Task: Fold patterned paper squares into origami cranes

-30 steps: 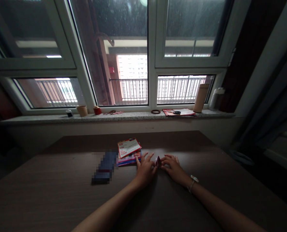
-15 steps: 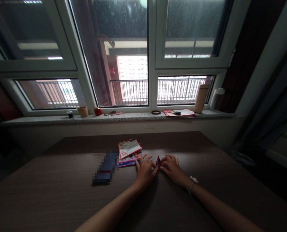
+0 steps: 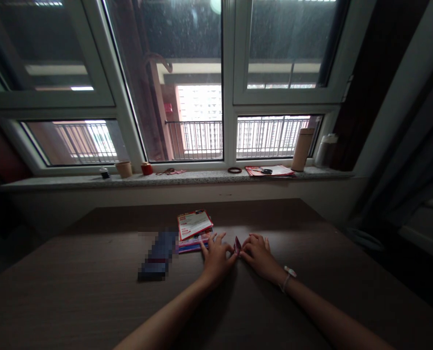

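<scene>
Between my hands, a small dark-red folded paper (image 3: 237, 244) stands on the table with its point upward. My left hand (image 3: 216, 255) pinches its left side between thumb and index finger, while the other fingers spread toward the paper stack. From the right, my right hand (image 3: 259, 253) grips the paper's lower edge with its fingertips; a bracelet circles that wrist. Just beyond my left fingers lies a stack of colourful printed paper (image 3: 192, 244), topped by a red-bordered white card (image 3: 195, 225).
A dark pixelated object (image 3: 159, 256) lies left of the stack on the brown table (image 3: 92, 301). On the windowsill (image 3: 201, 178) stand a paper cup (image 3: 124, 169), a red spool-like item (image 3: 147, 168), scissors (image 3: 266, 171) on red-edged sheets, and a tall beige bottle (image 3: 303, 149).
The folded paper has shifted slightly left and looks turned, its face showing a little differently. My right fingertips have moved slightly left with it; both hands remain on it.
</scene>
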Demonstrator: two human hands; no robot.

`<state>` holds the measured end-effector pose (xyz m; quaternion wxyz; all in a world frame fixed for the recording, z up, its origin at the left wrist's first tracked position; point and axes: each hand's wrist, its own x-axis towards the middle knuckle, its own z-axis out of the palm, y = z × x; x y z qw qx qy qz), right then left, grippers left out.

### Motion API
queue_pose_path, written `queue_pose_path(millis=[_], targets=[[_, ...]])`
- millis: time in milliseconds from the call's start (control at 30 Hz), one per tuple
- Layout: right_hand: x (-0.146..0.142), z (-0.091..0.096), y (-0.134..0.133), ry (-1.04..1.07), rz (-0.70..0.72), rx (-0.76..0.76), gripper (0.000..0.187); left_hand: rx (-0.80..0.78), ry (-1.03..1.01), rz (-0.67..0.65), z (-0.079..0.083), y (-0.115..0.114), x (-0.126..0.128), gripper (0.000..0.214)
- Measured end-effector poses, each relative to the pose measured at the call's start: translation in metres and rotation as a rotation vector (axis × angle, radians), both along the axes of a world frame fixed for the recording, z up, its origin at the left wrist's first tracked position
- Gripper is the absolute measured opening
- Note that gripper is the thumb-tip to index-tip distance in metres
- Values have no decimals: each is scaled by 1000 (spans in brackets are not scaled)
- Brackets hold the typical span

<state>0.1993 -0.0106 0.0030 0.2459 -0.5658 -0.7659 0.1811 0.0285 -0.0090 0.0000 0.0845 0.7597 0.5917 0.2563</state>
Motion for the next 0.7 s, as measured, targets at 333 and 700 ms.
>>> queue_pose_path(millis=[333, 700], targets=[[-2, -3, 1, -11, -43, 19, 30, -33, -12, 10, 0, -1, 2, 10], [-5, 0, -1, -75, -80, 22, 33, -27, -10, -10, 0, -1, 1, 12]])
